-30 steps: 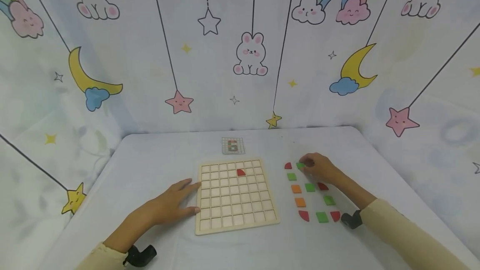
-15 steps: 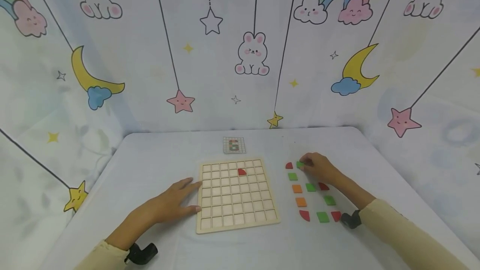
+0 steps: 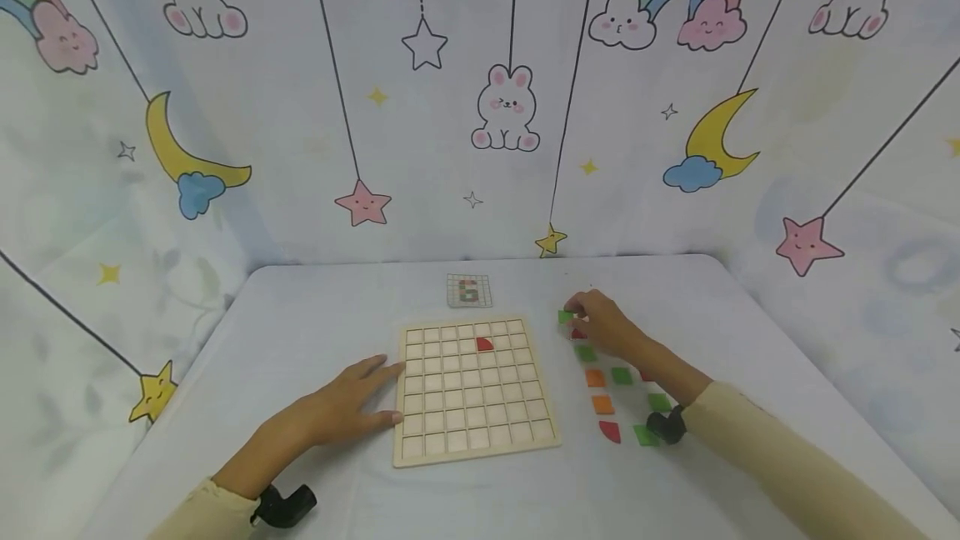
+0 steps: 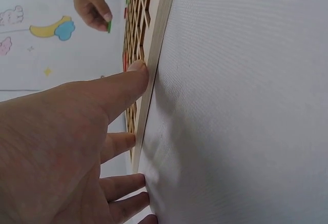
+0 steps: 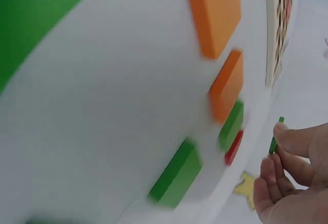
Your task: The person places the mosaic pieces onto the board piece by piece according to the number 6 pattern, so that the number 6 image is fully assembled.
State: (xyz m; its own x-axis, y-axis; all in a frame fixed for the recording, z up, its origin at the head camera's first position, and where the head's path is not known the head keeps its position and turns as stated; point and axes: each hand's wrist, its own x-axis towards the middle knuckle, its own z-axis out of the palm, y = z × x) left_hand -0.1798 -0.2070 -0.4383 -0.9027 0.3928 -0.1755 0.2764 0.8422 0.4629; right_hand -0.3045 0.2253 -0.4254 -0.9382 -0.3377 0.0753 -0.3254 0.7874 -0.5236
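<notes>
My right hand [image 3: 606, 325] pinches a green square tile [image 3: 566, 317] between thumb and fingers, raised above the table to the right of the board. In the right wrist view that held tile [image 5: 273, 144] is seen edge-on. A wooden grid board [image 3: 459, 422] lies flat in the middle, with one red quarter-round tile [image 3: 484, 344] in an upper cell. Spread along the board's left edge, my left hand [image 3: 337, 408] touches it with thumb and fingertips. The left wrist view shows the thumb [image 4: 123, 83] against the board's rim.
Loose tiles lie right of the board: orange squares [image 3: 595, 378], green squares [image 3: 622, 376] and red quarter-rounds [image 3: 610, 432], some partly hidden by the right arm. Behind the board is a small card [image 3: 468, 291] with a blocky figure on a grid. A patterned cloth wall rises behind the table.
The right hand has lifted the green tile from the far end of the loose tiles and moved left towards the board. The left hand stays at the board's edge.
</notes>
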